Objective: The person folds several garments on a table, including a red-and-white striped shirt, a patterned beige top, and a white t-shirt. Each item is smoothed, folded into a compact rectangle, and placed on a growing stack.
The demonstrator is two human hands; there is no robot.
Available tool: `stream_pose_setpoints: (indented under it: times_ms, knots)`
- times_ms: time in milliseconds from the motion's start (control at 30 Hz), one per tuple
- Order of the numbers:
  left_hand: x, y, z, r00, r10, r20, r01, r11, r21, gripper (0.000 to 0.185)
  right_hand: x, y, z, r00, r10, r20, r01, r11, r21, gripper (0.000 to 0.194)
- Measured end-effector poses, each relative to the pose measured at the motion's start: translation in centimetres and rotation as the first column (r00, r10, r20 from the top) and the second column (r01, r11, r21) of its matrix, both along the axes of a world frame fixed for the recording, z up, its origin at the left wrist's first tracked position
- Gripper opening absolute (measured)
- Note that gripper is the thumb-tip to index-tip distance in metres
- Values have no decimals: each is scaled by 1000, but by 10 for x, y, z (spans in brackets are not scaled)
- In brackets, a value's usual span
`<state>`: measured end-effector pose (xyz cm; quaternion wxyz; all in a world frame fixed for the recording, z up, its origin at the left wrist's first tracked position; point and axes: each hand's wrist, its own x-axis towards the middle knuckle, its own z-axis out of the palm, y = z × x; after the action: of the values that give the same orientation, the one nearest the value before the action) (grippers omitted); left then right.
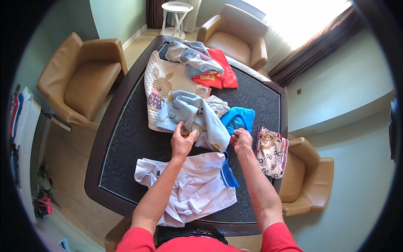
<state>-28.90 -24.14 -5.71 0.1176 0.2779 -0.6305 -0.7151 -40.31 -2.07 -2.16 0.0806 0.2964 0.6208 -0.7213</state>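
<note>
My left hand (182,141) lies at the near edge of a pale blue printed garment (207,116), thumb and forefinger apart. Whether any cloth is pinched there is unclear. My right hand (241,140) has its fingers curled at the lower edge of a bright blue garment (245,115), close to the pale blue one's right side; its grip is partly hidden. Below my hands a white polo shirt (201,189) with a blue striped collar (229,173) is spread, partly under my left forearm. A cream quilted top (170,78) with an animal print lies beneath the pale blue garment.
Grey printed clothing (192,55) and a red garment (225,67) are heaped at the table's far end. Folded clothes (271,154) sit by the right edge of the dark table (126,151). Tan armchairs (91,82) surround it, and a white side table (177,7) stands beyond.
</note>
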Motion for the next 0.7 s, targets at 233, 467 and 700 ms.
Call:
stream_pose_setpoints:
  times_ms: [233,467,700]
  knots:
    - [-56,7,57,976,-3,-217,120,840,530,58,-50,-10,115,701,271,-660,-165,961,220,13]
    - [-98,16,70,907,-237,-349,310,935,172,75,-49,63,66,846,469,-253,-334,837,434,33]
    - [-29,13,17,940,-322,-116,321,947,-26,58,88,64,8,865,501,14,-489,838,240,45]
